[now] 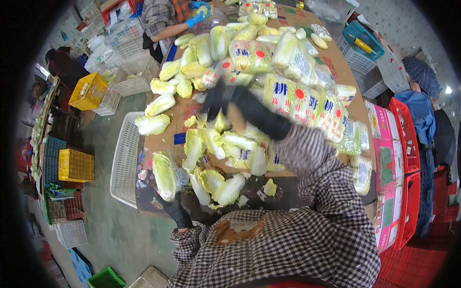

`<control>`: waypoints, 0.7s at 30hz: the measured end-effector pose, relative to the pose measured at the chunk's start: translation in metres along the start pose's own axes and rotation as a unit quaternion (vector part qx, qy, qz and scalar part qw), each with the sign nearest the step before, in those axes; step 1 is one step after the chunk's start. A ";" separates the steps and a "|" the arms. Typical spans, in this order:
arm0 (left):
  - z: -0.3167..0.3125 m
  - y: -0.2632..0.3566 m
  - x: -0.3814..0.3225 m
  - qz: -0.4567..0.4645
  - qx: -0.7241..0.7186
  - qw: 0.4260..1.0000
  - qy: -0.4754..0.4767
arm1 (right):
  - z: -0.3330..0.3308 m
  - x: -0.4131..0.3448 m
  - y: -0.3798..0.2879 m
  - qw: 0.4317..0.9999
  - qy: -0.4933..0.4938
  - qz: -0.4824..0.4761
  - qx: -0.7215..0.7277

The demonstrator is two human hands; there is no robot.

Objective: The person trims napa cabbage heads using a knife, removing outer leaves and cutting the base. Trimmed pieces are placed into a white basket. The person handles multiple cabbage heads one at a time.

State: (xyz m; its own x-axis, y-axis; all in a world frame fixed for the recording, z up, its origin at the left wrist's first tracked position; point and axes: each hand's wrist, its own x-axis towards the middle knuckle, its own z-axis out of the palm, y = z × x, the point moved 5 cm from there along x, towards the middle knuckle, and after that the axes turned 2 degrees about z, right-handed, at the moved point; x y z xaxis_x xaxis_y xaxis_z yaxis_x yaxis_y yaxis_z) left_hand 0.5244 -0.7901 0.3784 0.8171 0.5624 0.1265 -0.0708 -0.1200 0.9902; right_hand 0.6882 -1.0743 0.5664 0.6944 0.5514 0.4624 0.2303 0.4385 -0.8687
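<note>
My left hand [177, 208], in a dark glove, grips the base of a napa cabbage [165, 176] at the near left corner of the table. The cabbage stands tilted with its leafy tip pointing away from me. Blurred by motion, my right hand [223, 101] in a black glove reaches over the middle of the table. Its fingers point down above loose yellow-green cabbage leaves [213, 142], and whether they hold anything is unclear. More trimmed leaves [227, 190] lie by the table's near edge. Bagged cabbages [299, 97] with printed wrapping are piled beside my right forearm.
Unwrapped napa cabbages [160, 105] line the cardboard-covered table's left side. A white plastic basket [124, 162] stands against that side. Across the table, a person's blue-gloved hand [196, 21] holds a cabbage. Pink cartons [387, 151] and red crates [406, 205] stand at the right.
</note>
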 end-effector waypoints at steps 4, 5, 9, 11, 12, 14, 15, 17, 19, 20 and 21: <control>0.016 0.054 -0.015 0.148 0.122 0.981 -0.032 | 0.098 -0.068 0.073 0.958 0.002 0.222 -0.180; 0.021 0.068 -0.019 0.155 0.087 0.983 -0.035 | 0.106 -0.079 0.077 0.950 0.048 0.239 -0.193; 0.058 0.112 -0.033 0.219 0.029 0.952 -0.212 | 0.118 -0.103 0.078 0.930 0.198 0.308 0.028; 0.074 0.118 -0.038 0.187 -0.030 0.945 -0.268 | 0.109 -0.113 0.067 0.927 0.224 0.300 0.021; 0.078 0.112 -0.041 0.088 -0.083 0.963 -0.242 | 0.108 -0.116 0.062 0.931 0.228 0.281 0.048; 0.084 0.116 -0.048 0.122 -0.146 0.959 -0.210 | 0.105 -0.123 0.058 0.932 0.255 0.242 0.083; 0.088 0.114 -0.051 0.102 -0.183 0.952 -0.222 | 0.104 -0.126 0.058 0.929 0.278 0.224 0.095; 0.090 0.112 -0.053 0.099 -0.195 0.946 -0.238 | 0.102 -0.134 0.061 0.911 0.319 0.234 0.120; 0.089 0.114 -0.054 0.129 -0.184 0.936 -0.273 | 0.099 -0.146 0.066 0.870 0.366 0.298 0.143; 0.089 0.117 -0.055 0.155 -0.168 0.928 -0.294 | 0.099 -0.148 0.065 0.866 0.368 0.306 0.146; 0.088 0.117 -0.055 0.172 -0.149 0.922 -0.314 | 0.096 -0.152 0.063 0.856 0.380 0.320 0.139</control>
State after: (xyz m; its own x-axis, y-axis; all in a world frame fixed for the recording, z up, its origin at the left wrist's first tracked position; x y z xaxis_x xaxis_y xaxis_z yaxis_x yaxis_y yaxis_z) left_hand 0.5219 -0.9073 0.4826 0.8805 -0.0622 0.4700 -0.4650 0.0800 0.8817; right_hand 0.5319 -1.0617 0.4583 0.8850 0.1665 -0.4348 -0.4620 0.4293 -0.7761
